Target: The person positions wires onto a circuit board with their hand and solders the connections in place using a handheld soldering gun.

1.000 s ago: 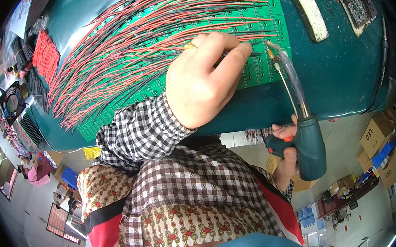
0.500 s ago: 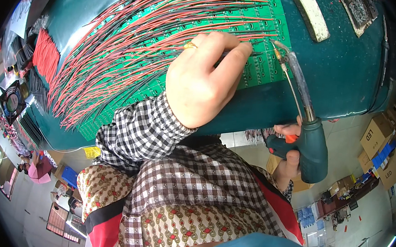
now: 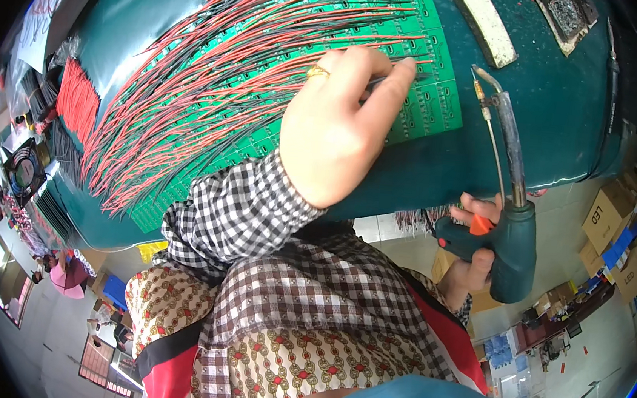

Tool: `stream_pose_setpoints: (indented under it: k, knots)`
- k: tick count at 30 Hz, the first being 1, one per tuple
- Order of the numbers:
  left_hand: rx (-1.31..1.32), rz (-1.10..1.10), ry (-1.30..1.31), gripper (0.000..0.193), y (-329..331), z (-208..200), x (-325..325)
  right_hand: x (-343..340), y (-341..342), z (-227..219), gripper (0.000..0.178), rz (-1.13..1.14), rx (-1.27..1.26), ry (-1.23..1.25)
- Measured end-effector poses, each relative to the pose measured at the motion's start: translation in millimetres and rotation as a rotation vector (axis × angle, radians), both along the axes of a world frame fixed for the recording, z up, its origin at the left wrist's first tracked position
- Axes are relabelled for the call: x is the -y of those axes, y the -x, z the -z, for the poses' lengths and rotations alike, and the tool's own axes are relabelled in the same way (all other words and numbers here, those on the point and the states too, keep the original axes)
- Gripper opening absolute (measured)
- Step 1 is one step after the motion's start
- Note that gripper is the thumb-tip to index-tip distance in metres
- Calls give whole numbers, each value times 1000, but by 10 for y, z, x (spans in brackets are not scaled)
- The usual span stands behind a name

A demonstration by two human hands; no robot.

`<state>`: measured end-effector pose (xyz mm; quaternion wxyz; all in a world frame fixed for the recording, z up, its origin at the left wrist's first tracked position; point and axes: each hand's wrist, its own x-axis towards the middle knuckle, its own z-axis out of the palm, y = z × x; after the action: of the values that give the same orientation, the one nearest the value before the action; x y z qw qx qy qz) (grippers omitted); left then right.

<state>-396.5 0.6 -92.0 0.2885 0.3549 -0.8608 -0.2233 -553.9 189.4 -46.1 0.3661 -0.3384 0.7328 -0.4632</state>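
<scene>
My left hand (image 3: 336,128), with a ring on one finger, rests over the green circuit board panel (image 3: 436,111). Its thumb and forefinger are pinched near the board's right part, on what looks like a thin wire whose end is mostly hidden. Rows of red and black wires (image 3: 215,76) fan leftward across the panel. In my right hand (image 3: 472,265) is a dark green soldering gun (image 3: 514,254) with an orange-red trigger. Its bent metal tip and thin feed tube stand up just right of the panel, apart from it.
A pale curved bar (image 3: 485,24) and a blackened tray (image 3: 565,20) lie at the far right of the green table mat (image 3: 553,113). By the right edge lies a pen-like iron (image 3: 613,65). Red wire bundles (image 3: 77,102) and a small fan (image 3: 24,171) sit left. Cardboard boxes (image 3: 609,213) stand beyond the table.
The soldering gun has moved right, its tip drawing away from the panel's edge. My left hand has shifted slightly right over the board, still pinched.
</scene>
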Motion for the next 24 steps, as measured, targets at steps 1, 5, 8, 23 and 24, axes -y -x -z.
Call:
stream_pose_setpoints:
  k: [1,5,8,23,24]
  knots:
    - [-16,-4,13,37,7,11,2,-6,1,-3,81,1,-1,-13]
    - [-71,-6,57,35,15,53,9,-25,4,32,79,-16,13,31]
    - [-106,5,79,34,19,65,13,-28,39,66,79,-66,9,49]
    - [-88,33,116,30,27,89,25,-53,17,50,80,-82,134,5]
    - [-82,30,101,30,27,83,23,-50,17,44,81,-77,133,-1]
